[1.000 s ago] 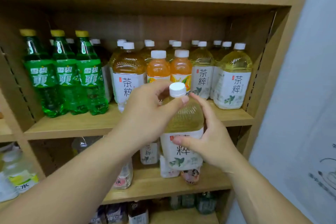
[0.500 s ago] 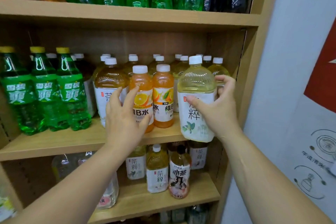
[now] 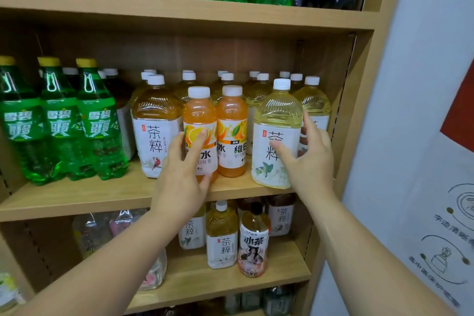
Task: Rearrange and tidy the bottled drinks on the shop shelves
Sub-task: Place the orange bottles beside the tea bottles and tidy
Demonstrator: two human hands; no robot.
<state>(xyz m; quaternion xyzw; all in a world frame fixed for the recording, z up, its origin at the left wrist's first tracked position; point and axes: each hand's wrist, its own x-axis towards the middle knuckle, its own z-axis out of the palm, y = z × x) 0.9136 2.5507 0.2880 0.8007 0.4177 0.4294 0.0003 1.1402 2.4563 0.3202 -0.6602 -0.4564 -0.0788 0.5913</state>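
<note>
Left hand (image 3: 183, 172), right hand (image 3: 309, 161) both extended forward, each gripping (thumbs inward).

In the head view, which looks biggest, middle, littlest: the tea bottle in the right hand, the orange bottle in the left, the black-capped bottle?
1. tea bottle
2. orange bottle
3. black-capped bottle
The black-capped one may stand farther from the camera, so the last two places are unsure.
</note>
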